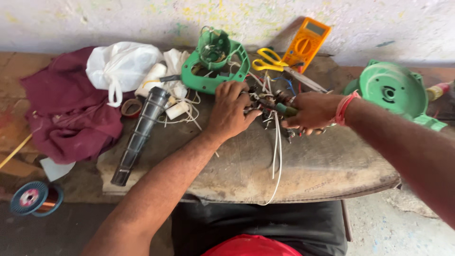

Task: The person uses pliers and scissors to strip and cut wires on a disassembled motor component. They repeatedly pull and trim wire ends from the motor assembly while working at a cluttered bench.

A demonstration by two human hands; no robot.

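2 hands on wire bundle

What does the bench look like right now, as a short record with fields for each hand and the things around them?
left hand: palm down on a tangle of wires, fingers curled over it
right hand: grip closed on a green-handled tool pointing into the tangle
behind hands: green housing, yellow scissors, orange meter
right side: round green cover
left side: black ribbed nozzle, white bag, maroon cloth, wire spool
surface: worn board
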